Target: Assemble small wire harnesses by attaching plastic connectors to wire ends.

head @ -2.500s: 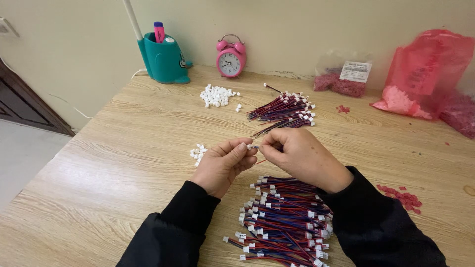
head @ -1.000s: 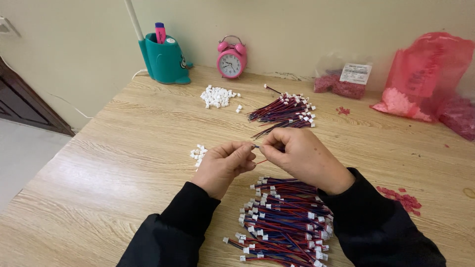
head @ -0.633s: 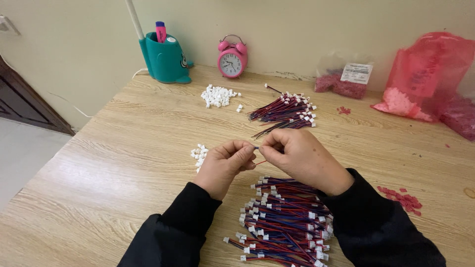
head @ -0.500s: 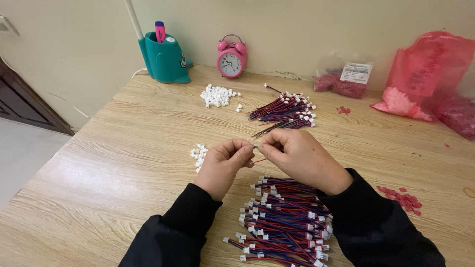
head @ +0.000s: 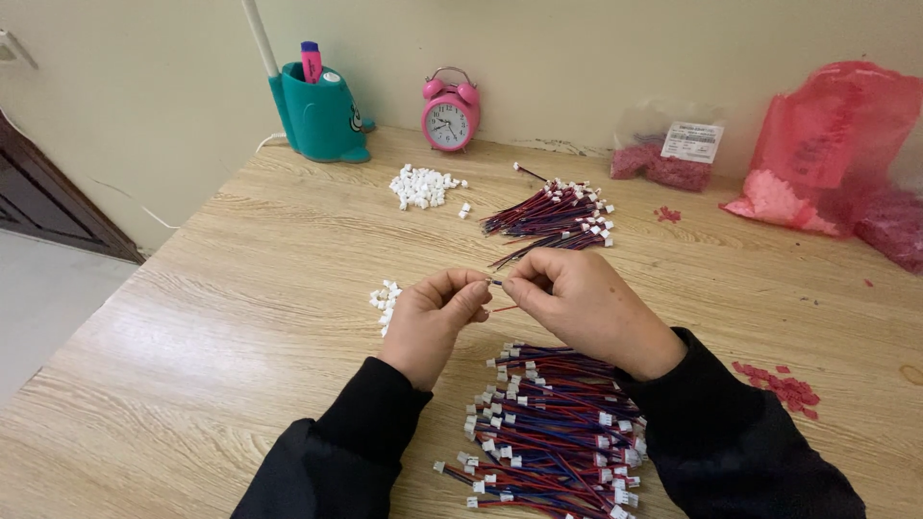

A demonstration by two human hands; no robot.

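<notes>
1. Pale wood-grain worktop: it carries everything I see from the head view.
2. Translucent pink plastic bags at the far right edge, with a smaller clear packet of red bits beside them.
3. Near heap of red-and-blue wire leads with white plug ends, just below my wrists; a second, smaller fan of the same leads lies beyond my hands.
4. Teal pen holder and pink twin-bell alarm clock, against the far wall.
5. My right hand and my left hand, knuckles up and nearly touching over the middle of the worktop.
6. Far mound of small white plastic connector housings; a lesser cluster of them just left of my left hand.
7. Single thin wire lead: its end bridges the gap between the two hands, long axis running left to right. Each grip is pressed together on it, the left fingertips on what I take to be a white housing, though it is hidden. Both hands are equally near.
8. Change from the earlier frames: almost none; hands, lead and heaps sit where they were.
</notes>
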